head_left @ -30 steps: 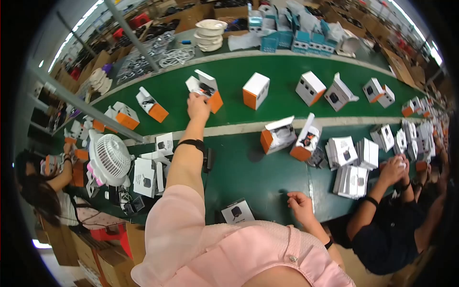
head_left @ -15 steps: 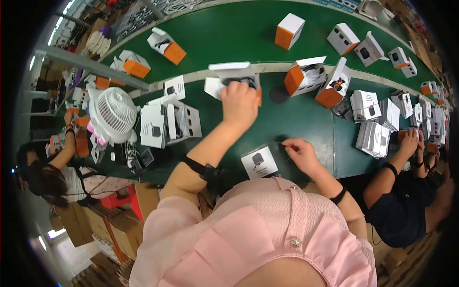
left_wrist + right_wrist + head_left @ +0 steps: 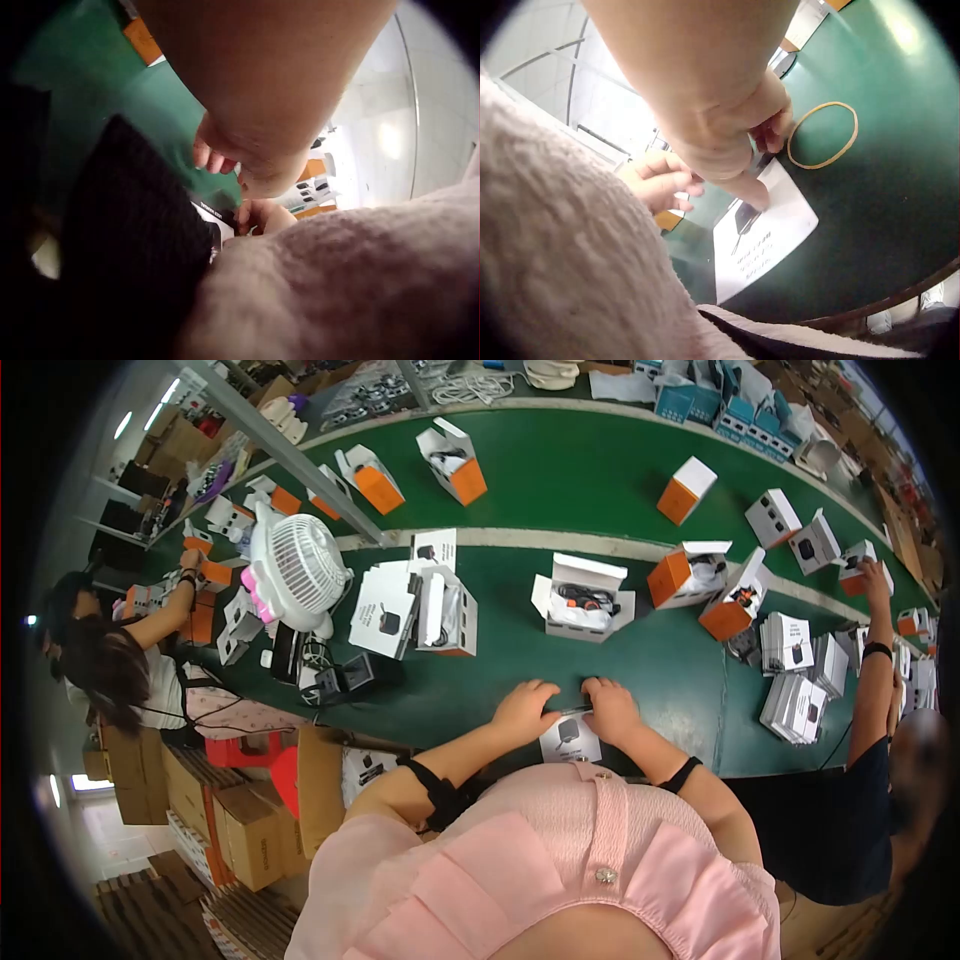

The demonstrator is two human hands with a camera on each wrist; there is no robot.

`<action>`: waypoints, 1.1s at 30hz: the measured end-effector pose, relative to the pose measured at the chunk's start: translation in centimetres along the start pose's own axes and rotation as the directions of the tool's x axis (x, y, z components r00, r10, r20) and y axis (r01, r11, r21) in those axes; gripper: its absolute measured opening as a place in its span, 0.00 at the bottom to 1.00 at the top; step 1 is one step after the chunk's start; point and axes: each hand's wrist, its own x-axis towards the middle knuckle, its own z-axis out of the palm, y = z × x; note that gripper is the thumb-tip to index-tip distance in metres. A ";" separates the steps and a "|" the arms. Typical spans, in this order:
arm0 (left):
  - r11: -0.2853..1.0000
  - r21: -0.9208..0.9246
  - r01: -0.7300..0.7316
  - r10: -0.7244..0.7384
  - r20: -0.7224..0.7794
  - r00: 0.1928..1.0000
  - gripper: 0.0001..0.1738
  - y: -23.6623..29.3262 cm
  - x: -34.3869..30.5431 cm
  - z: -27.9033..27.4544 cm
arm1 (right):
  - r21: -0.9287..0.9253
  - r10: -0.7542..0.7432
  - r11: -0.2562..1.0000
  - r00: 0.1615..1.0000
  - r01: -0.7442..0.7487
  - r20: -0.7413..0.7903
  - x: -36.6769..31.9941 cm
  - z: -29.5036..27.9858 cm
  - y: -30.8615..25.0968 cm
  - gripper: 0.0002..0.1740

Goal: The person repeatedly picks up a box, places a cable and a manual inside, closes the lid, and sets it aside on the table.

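Observation:
A white user manual (image 3: 570,741) with a picture of a black device lies at the table's near edge, in front of the pink clothing. My right hand (image 3: 612,710) is at its right side; in the right wrist view the thumb (image 3: 751,193) lies over the printed cover and the fingers curl at the far edge, pinching it. At the manual's left corner hovers my left hand (image 3: 527,705), fingers loosely bent and holding nothing. Farther up the table stands a white box (image 3: 577,628), flaps spread, with black cable and orange bits inside.
A rubber band (image 3: 790,147) lies beside the manual. Open boxes (image 3: 728,622) and stacked manuals (image 3: 795,710) stand to the right. On the left are a white fan (image 3: 300,565) and more boxes. Behind runs a green belt (image 3: 570,470) carrying boxes. Other people work on both sides.
My left hand took a box off the belt, set it on the table and let go, then came back to the manual. My right hand moved onto the manual.

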 end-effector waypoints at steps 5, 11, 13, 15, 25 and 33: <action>0.997 0.051 0.052 -0.057 0.094 0.994 0.24 -0.5 -0.3 0.5 | -0.108 -0.060 0.992 0.998 0.058 -0.020 0.3 -0.1 -0.5 0.05; 0.924 -0.359 0.128 -0.071 0.169 0.983 0.26 -0.1 0.6 0.8 | 0.216 -0.120 0.960 0.960 0.177 -0.252 -0.3 -2.9 -1.0 0.04; 0.910 -0.398 0.115 -0.022 0.230 0.973 0.20 0.4 1.4 -1.0 | 0.259 -0.143 0.939 0.941 0.227 -0.306 -0.5 -5.2 -1.2 0.03; 0.793 -0.554 0.254 -0.097 0.297 0.950 0.14 1.4 1.9 -3.1 | 0.696 0.074 0.718 0.992 0.015 -0.098 -0.7 -7.9 -2.2 0.01; 0.349 -0.936 0.039 -0.053 0.022 0.998 0.10 5.6 3.2 -7.3 | 0.828 0.167 0.550 0.958 0.107 -0.234 -0.6 -9.4 -4.7 0.08; 0.361 -0.829 0.427 -0.228 0.366 0.902 0.31 6.4 2.2 -7.4 | 0.874 0.262 0.438 0.899 0.212 -0.349 -0.4 -9.8 -4.3 0.08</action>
